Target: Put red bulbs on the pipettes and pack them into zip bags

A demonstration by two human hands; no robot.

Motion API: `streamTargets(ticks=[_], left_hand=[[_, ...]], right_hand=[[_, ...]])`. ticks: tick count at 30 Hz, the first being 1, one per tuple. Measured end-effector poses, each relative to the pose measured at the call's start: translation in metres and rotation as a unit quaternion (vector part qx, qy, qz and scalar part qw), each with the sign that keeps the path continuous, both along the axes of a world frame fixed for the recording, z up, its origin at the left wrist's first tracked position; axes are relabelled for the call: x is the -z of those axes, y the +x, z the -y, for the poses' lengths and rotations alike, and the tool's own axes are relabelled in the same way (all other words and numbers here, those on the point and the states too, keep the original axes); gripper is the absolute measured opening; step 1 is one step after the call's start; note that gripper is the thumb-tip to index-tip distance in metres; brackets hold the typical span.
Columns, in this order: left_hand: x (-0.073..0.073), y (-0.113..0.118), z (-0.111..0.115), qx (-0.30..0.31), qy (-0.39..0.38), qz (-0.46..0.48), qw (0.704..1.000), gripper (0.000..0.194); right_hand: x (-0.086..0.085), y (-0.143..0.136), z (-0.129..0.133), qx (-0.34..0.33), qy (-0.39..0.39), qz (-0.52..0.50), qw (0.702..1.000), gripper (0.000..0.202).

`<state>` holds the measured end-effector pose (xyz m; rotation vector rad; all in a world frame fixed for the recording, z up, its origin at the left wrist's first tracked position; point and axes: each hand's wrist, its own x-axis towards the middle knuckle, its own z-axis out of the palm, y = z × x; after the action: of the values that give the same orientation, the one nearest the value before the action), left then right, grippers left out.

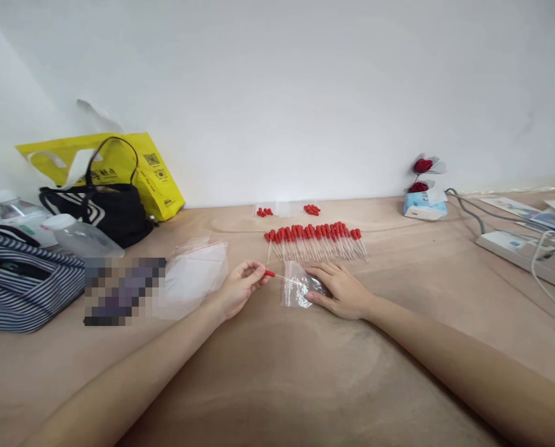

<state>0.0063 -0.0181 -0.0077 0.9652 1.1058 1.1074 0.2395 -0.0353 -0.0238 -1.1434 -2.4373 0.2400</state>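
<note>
Pinched in my left hand point(244, 287) is the red rubber bulb of a glass dropper point(270, 273). Its thin clear tube points right, over or into the mouth of a clear zip bag point(296, 292); I cannot tell exactly how far in it is. My right hand point(342, 290) holds the bag against the table, thumb on the near side and fingers on the far side. Just beyond the hands lies a row of several red-bulbed droppers point(312, 239), bulbs away from me. Flat empty zip bags point(194, 273) lie left of my left hand.
Two small groups of red bulbs point(311, 210) lie on clear plastic by the wall. At left are a yellow bag point(161, 161), a black handbag point(114, 214), bottles point(82, 234) and a striped pouch point(30, 285). A tissue pack point(425, 206) and power strip point(514, 248) sit right.
</note>
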Motion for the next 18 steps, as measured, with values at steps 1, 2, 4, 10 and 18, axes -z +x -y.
streamTargets(ticks=[1, 2, 4, 10, 18], left_hand=[[0.001, 0.002, 0.003, 0.036, 0.014, -0.023, 0.999, 0.014], [0.002, 0.005, 0.006, 0.072, 0.031, -0.051, 0.996, 0.016], [0.003, 0.009, 0.011, 0.130, 0.079, -0.117, 0.982, 0.017], [0.006, 0.017, 0.015, 0.221, 0.239, -0.281, 0.903, 0.017], [-0.001, 0.004, 0.021, 0.233, 0.309, -0.420, 0.821, 0.012]], right_hand=[[0.000, 0.000, 0.000, -0.001, 0.000, 0.000, 1.000, 0.052], [0.000, 0.000, 0.000, -0.002, 0.000, 0.001, 1.000, 0.051], [0.000, -0.001, 0.000, -0.003, 0.001, 0.002, 1.000, 0.051], [0.001, 0.000, -0.001, -0.013, -0.005, -0.011, 1.000, 0.053], [0.005, 0.048, -0.016, -0.046, -0.033, -0.046, 0.997, 0.089]])
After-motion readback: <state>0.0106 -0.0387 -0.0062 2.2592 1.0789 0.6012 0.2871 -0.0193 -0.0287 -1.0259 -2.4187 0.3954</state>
